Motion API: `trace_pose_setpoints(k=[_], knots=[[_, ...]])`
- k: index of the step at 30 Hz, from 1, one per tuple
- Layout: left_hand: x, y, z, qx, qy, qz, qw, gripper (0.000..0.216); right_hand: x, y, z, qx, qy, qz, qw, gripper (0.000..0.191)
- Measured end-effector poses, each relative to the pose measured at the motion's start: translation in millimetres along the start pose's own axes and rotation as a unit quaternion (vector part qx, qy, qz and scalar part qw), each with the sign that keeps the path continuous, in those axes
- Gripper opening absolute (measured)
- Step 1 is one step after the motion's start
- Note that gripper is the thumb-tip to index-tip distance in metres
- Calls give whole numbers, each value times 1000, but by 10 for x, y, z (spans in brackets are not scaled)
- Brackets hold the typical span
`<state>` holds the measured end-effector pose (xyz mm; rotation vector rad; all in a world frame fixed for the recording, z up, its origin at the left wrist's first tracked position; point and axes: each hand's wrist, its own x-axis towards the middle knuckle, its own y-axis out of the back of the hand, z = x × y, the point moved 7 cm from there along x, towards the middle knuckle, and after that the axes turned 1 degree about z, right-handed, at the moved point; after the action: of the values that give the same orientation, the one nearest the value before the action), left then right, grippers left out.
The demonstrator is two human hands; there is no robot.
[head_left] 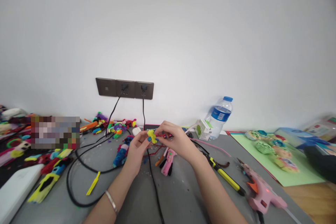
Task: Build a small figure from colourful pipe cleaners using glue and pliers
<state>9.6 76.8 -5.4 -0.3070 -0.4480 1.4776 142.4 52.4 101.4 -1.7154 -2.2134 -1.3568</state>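
Observation:
My left hand [139, 145] pinches a small yellow fuzzy piece [151, 135], which looks like bent pipe cleaner with bits of blue at its lower edge. The fingers of my right hand [172, 138] close on the same piece from the other side. Both hands hover above the grey table, close together. Below my right hand lies a pink fuzzy figure [168, 162] with black parts. A blue fuzzy figure [121, 154] rests beside my left wrist. Something red shows behind my right fingers, mostly hidden.
Yellow-and-black pliers [227, 178] and a pink glue gun [265, 194] with a lit red light lie at right. A water bottle [221, 117] leans by the wall. Black cables [68, 182] loop across the table. Several colourful fuzzy figures crowd the left, near a white box [19, 190].

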Motion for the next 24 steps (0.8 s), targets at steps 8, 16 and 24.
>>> trace_pose_setpoints(k=[8, 16, 24], knots=[[11, 7, -4, 2, -4, -2, 1000, 30, 12, 3, 15, 6, -4, 12, 1000, 23], [-2, -12, 18, -1, -1, -3, 1000, 27, 8, -8, 30, 5, -8, 8, 1000, 21], [4, -5, 23, 7, -4, -1, 1000, 28, 12, -36, 52, 2, 1, 8, 1000, 17]])
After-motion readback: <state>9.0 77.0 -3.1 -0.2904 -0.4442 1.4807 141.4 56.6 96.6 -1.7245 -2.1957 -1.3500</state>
